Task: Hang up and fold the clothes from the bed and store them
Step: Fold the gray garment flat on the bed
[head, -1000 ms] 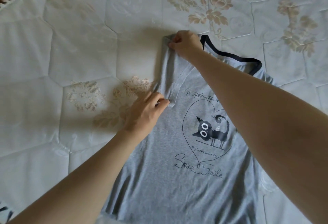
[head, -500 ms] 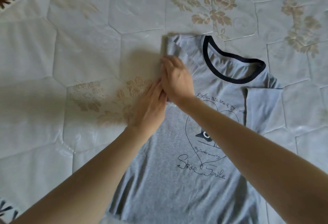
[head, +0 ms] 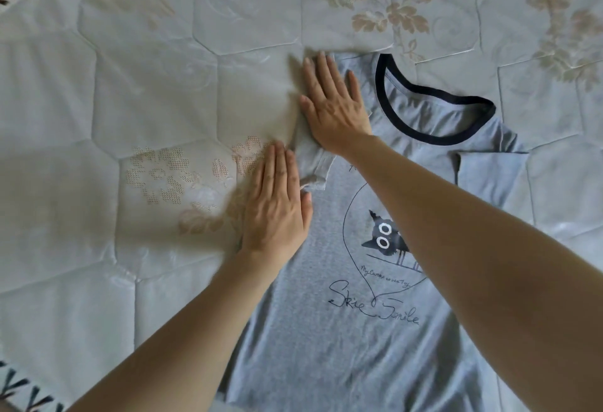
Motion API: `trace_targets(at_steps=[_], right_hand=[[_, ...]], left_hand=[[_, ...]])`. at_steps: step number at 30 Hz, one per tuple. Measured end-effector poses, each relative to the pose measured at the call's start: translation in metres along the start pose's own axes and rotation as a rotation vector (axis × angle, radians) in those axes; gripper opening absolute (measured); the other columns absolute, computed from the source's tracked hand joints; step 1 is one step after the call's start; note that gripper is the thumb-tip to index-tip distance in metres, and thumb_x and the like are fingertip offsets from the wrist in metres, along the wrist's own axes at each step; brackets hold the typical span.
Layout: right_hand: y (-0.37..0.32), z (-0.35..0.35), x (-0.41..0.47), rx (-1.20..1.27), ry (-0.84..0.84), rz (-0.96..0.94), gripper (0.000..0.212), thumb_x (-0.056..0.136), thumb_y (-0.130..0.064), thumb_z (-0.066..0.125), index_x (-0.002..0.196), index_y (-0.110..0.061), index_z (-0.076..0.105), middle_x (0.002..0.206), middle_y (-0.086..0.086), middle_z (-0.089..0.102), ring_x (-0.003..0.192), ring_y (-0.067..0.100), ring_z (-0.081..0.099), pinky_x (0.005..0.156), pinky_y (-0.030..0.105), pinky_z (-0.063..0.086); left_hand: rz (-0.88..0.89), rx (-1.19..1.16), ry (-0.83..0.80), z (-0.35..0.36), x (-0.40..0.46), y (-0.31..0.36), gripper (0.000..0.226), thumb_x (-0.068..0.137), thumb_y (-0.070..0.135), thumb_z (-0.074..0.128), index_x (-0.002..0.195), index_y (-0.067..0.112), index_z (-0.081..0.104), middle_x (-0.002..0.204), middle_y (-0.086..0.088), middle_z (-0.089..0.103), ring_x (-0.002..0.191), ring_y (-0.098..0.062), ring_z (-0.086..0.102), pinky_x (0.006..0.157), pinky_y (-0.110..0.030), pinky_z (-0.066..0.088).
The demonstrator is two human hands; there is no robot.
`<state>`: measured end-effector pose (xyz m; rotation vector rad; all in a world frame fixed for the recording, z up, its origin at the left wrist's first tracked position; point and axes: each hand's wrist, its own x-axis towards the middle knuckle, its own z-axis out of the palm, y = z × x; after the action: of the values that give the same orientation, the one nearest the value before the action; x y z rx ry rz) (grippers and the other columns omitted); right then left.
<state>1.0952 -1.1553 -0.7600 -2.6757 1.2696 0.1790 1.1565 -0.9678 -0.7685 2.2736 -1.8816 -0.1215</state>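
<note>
Both hands are laid flat, fingers straight, nothing clasped. Right hand point(head: 334, 108) is pressed on the folded-in sleeve point(head: 313, 163) at the shoulder of the grey T-shirt point(head: 313, 330); left hand point(head: 277, 206) is set just nearer, along the same folded edge, partly on the bed point(head: 146, 101). The shirt's long axis is seen running from the collar point(head: 427, 117), beyond the hands, back toward the person, most cloth lying to the right of both hands. The left hand is judged nearer the lower side edge, which would likely be folded next.

Grey cat-print T-shirt point(head: 326, 313) — flat, sleeves folded inward.
</note>
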Motion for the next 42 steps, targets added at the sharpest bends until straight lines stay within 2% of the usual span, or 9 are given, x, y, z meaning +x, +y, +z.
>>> trace_targets(at_steps=[6,12,15,20,25,29,32,37,42], right_hand=[[0.007,-0.01,0.012,0.03,-0.052,0.056,0.065,0.106,-0.047,0.01,0.155,-0.01,-0.011,0.165,0.005,-0.012,0.151,0.019,-0.011,0.123,0.041,-0.008],[0.01,-0.012,-0.022,0.135,-0.005,0.072,0.068,0.106,-0.046,0.019,0.156,-0.006,-0.004,0.165,0.01,-0.004,0.152,0.02,-0.005,0.123,0.034,-0.003],[0.012,-0.004,-0.058,0.116,0.012,0.081,0.066,0.106,-0.044,0.021,0.156,-0.007,-0.002,0.165,0.011,-0.002,0.152,0.022,-0.004,0.124,0.036,-0.003],[-0.001,0.016,-0.143,0.122,0.035,0.08,0.067,0.102,-0.045,0.015,0.156,-0.006,0.009,0.164,0.015,0.007,0.152,0.027,0.002,0.124,0.04,0.0],[-0.036,0.038,-0.237,0.171,0.05,0.129,0.063,0.103,-0.041,0.024,0.155,-0.004,0.021,0.161,0.019,0.017,0.151,0.03,0.011,0.122,0.044,0.008],[-0.059,0.054,-0.313,0.188,0.066,0.14,0.058,0.104,-0.037,0.03,0.153,-0.006,0.03,0.16,0.019,0.021,0.15,0.031,0.017,0.121,0.047,0.014],[-0.066,0.063,-0.36,0.17,0.048,0.134,0.058,0.104,-0.038,0.032,0.153,-0.009,0.03,0.161,0.018,0.019,0.151,0.031,0.015,0.12,0.049,0.016],[-0.069,0.07,-0.414,0.168,0.04,0.144,0.06,0.102,-0.043,0.035,0.154,-0.013,0.029,0.161,0.017,0.019,0.151,0.03,0.015,0.119,0.054,0.017],[-0.071,0.074,-0.451,0.129,-0.012,0.125,0.064,0.1,-0.051,0.035,0.154,-0.016,0.031,0.161,0.016,0.022,0.15,0.03,0.019,0.116,0.063,0.017]], left_hand=[[0.003,-0.065,0.021,0.001,0.001,-0.002,0.063,0.101,0.033,0.028,0.146,-0.012,0.028,0.154,-0.032,0.023,0.146,-0.04,0.022,0.119,-0.048,0.023],[-0.003,-0.314,0.088,-0.006,0.008,-0.014,0.048,0.104,0.023,0.031,0.132,-0.009,0.052,0.144,-0.03,0.043,0.139,-0.04,0.037,0.115,-0.049,0.031],[0.046,-0.21,0.06,-0.01,0.0,-0.019,0.044,0.1,0.018,0.035,0.134,-0.005,0.051,0.144,-0.03,0.043,0.137,-0.041,0.038,0.112,-0.051,0.035],[0.157,-0.055,-0.004,-0.014,-0.049,-0.022,0.055,0.099,0.024,0.032,0.15,0.003,0.031,0.157,-0.028,0.018,0.146,-0.04,0.023,0.115,-0.054,0.025],[0.421,0.039,-0.065,-0.018,-0.114,0.003,0.058,0.095,0.026,0.04,0.149,0.007,0.036,0.156,-0.02,0.029,0.144,-0.034,0.031,0.116,-0.051,0.026],[0.459,0.007,-0.158,-0.018,-0.162,0.023,0.061,0.089,0.024,0.042,0.147,0.008,0.039,0.155,-0.017,0.032,0.144,-0.033,0.032,0.115,-0.05,0.026],[0.464,0.019,-0.201,-0.02,-0.19,0.033,0.058,0.09,0.021,0.045,0.147,0.01,0.042,0.155,-0.017,0.034,0.143,-0.034,0.033,0.113,-0.053,0.03],[0.486,0.071,-0.266,-0.028,-0.216,0.038,0.056,0.096,0.033,0.039,0.148,0.011,0.041,0.155,-0.017,0.033,0.143,-0.035,0.031,0.115,-0.055,0.025],[0.633,0.077,-0.339,-0.035,-0.219,0.02,0.076,0.084,0.057,0.046,0.148,0.016,0.04,0.157,-0.016,0.03,0.145,-0.034,0.028,0.115,-0.055,0.023]])
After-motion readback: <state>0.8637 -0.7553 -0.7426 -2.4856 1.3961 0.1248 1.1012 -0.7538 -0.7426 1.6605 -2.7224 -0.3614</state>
